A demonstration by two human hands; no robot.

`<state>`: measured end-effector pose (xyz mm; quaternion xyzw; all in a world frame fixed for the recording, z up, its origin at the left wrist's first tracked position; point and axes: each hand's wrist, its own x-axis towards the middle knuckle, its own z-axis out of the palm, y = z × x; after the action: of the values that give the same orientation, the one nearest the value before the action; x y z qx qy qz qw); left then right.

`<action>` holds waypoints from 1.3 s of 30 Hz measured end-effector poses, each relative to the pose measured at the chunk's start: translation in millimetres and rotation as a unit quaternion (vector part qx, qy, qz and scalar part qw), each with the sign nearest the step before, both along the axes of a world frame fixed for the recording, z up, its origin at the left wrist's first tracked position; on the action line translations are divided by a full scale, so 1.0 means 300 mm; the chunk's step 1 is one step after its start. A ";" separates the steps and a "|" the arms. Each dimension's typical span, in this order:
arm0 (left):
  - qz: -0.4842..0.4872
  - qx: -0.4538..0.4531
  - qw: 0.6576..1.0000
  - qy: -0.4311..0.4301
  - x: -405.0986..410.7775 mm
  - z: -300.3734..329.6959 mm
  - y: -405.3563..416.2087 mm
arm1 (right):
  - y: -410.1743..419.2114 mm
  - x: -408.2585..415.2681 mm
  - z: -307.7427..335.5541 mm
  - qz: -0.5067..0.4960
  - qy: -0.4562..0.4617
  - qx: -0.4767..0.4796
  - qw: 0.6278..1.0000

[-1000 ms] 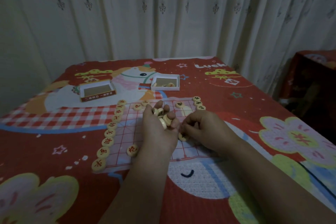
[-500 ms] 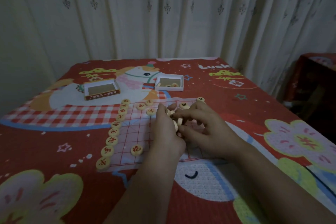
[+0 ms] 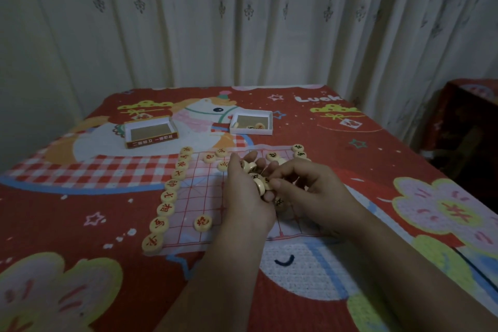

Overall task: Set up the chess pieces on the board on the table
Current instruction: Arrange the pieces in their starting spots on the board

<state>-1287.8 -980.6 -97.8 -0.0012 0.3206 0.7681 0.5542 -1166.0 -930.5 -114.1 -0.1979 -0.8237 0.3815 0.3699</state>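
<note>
The left hand [image 3: 244,197] is held palm-up over the middle of the board [image 3: 204,197], its fingers cupped around a small heap of pale round chess pieces [image 3: 252,170]. The right hand [image 3: 310,191] is brought against it from the right, and one piece [image 3: 260,185] in the heap is pinched between its thumb and fingers. A column of pieces with red characters [image 3: 172,186] is laid along the board's left edge, and a single piece [image 3: 202,222] is set just inside it near the front. A few more pieces [image 3: 299,151] are seen at the far right corner. The board is spread on a surface [image 3: 80,224] covered by a red patterned cloth. Behind the board, two open boxes are placed: one with a red rim [image 3: 151,132] and a white one [image 3: 252,122] with several pieces inside.
</note>
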 end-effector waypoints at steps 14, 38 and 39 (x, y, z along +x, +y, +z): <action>0.005 0.008 1.000 0.024 0.005 -0.005 0.012 | -0.012 -0.004 0.003 0.023 0.051 -0.111 0.992; 0.050 -0.015 0.998 0.020 -0.036 -0.028 0.015 | -0.031 0.044 0.068 0.057 -0.250 -0.039 0.966; 0.050 -0.014 0.998 0.020 -0.036 -0.028 0.015 | -0.031 0.045 0.067 0.050 -0.245 -0.032 0.968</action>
<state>-1298.7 -976.1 -106.3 -0.0097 0.3419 0.7901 0.5087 -1152.6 -939.9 -93.9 -0.2551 -0.8855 0.3656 0.1310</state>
